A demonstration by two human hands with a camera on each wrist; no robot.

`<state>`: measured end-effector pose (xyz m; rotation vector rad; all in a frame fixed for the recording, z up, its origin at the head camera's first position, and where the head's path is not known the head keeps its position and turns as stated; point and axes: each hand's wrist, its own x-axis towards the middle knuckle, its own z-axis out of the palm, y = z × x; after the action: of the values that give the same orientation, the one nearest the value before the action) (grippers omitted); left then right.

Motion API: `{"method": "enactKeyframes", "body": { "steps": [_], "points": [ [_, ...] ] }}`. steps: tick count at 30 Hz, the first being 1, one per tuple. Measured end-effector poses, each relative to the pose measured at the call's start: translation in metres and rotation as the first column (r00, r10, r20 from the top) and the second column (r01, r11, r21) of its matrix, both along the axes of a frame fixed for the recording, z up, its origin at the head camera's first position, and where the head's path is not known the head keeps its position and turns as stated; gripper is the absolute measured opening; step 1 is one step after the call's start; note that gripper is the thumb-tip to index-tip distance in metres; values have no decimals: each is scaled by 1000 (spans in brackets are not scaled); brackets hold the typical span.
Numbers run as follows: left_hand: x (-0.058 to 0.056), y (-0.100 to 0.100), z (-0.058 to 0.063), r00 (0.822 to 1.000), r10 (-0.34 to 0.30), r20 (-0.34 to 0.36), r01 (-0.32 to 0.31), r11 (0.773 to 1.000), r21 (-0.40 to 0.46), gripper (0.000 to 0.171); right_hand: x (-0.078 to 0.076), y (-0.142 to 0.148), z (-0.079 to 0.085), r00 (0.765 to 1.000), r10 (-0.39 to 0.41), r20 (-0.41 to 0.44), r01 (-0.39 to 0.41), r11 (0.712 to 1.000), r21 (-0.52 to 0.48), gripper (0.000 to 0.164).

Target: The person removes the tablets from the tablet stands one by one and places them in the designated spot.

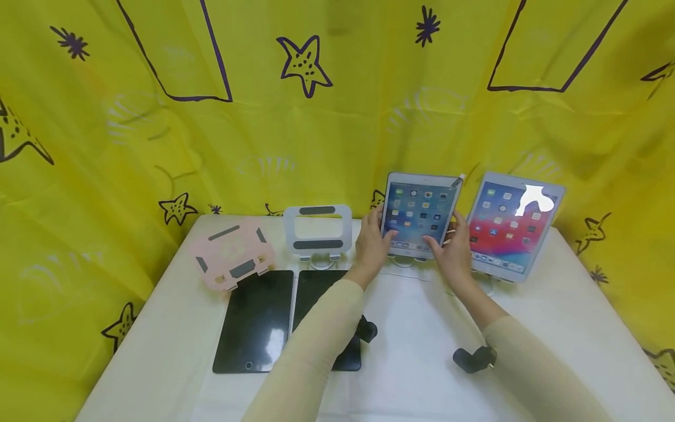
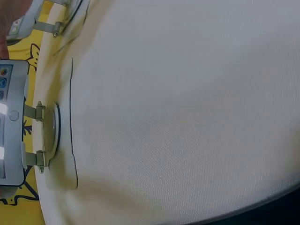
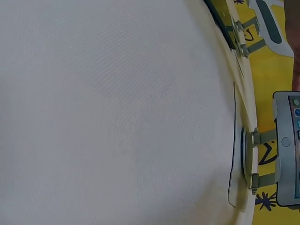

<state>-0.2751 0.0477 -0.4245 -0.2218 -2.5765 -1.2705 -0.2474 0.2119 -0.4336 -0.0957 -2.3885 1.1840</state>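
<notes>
A small white-framed tablet (image 1: 420, 205) with a lit screen of app icons stands tilted back on a stand (image 1: 403, 262). My left hand (image 1: 371, 246) grips its lower left edge, thumb on the front and fingers at the side and behind. On the opposite edge, my right hand (image 1: 454, 249) holds it the same way. Both wrist views catch the tablet's home-button end (image 2: 14, 140) (image 3: 284, 159) resting in the stand's two hooks, above a round base (image 2: 55, 133). Most of each hand lies outside the wrist views.
To the right a larger lit tablet (image 1: 514, 225) leans on another stand. A light grey stand (image 1: 318, 229) and a pink stand (image 1: 232, 253) stand left of my hands. Two dark-screened tablets, one at the left (image 1: 255, 322) and one partly under my left forearm (image 1: 316, 293), lie flat on the white table (image 1: 411, 363).
</notes>
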Motion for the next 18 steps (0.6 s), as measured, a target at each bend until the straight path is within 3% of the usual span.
{"method": "enactKeyframes", "body": {
  "steps": [5, 10, 18],
  "points": [
    [2, -4, 2, 999, -10, -33, 9, 999, -33, 61, 1, -2, 1, 1000, -2, 9, 2, 1000, -26, 78],
    [4, -7, 4, 998, -23, -60, 22, 1000, -8, 60, 3, -2, 5, 1000, -2, -7, 2, 1000, -15, 77],
    [11, -15, 5, 993, -42, -112, 41, 999, -18, 59, 15, -7, 11, 1000, -3, -16, 3, 999, -40, 79]
  ]
}}
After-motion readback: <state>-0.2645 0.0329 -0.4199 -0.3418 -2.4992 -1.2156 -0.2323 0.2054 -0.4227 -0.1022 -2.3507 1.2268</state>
